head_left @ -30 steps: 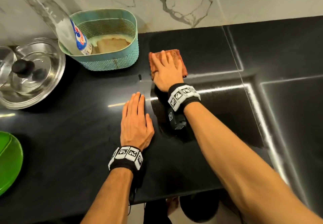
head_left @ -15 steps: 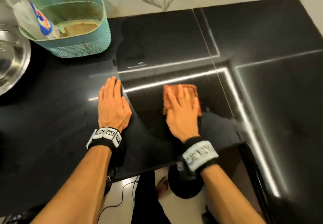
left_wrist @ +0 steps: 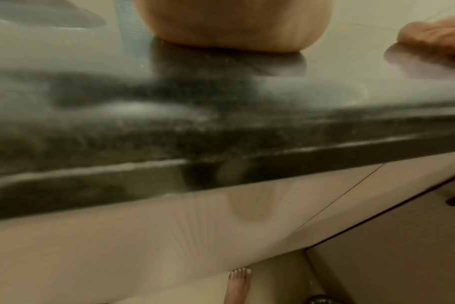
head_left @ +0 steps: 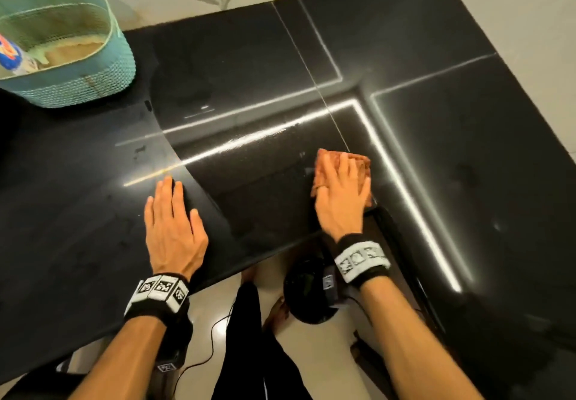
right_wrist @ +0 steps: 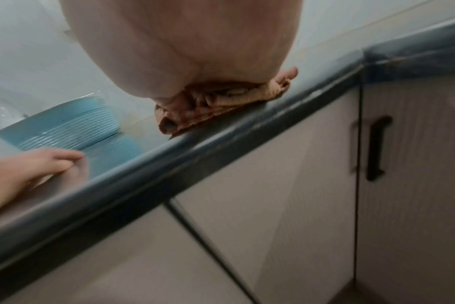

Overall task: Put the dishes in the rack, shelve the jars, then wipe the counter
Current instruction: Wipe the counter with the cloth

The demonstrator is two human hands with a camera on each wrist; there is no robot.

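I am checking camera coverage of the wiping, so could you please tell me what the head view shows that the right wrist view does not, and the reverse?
Only the head view shows the inside of the basket, the bottle in it, both wristbands and the marble wall.

Only the right wrist view shows the cabinet doors under the counter and a black handle.

Both show the right hand flat on the cloth near the counter's front edge, the left hand flat on the counter, and the basket's outside.
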